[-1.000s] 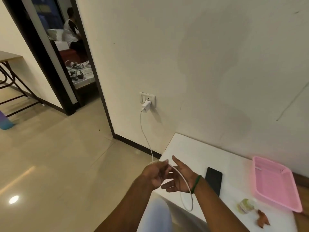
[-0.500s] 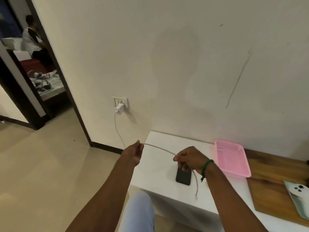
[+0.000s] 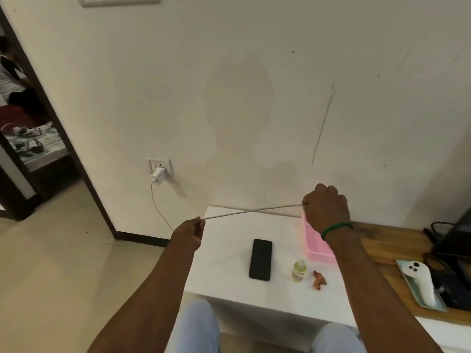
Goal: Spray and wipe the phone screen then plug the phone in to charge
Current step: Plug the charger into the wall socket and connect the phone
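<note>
A black phone [image 3: 260,259] lies screen up on the white table [image 3: 229,263]. A white charging cable [image 3: 249,211] runs from the white charger [image 3: 158,175] in the wall socket down to my left hand [image 3: 190,234], then stretches taut above the table to my right hand [image 3: 326,208]. Both hands are closed on the cable, well above the phone. A small yellowish spray bottle [image 3: 299,271] stands to the right of the phone. A small orange crumpled thing [image 3: 319,277] lies beside the bottle; I cannot tell what it is.
A pink plastic tray [image 3: 317,247] sits at the table's back right, partly behind my right wrist. On the wooden surface [image 3: 382,248] to the right lie a second phone [image 3: 419,284] face down and dark electronics [image 3: 453,253]. A doorway [image 3: 33,149] opens at the left.
My right hand has risen and moved right, away from the phone, pulling the cable straight. The camera has turned right, so the bottle and the orange thing show again.
</note>
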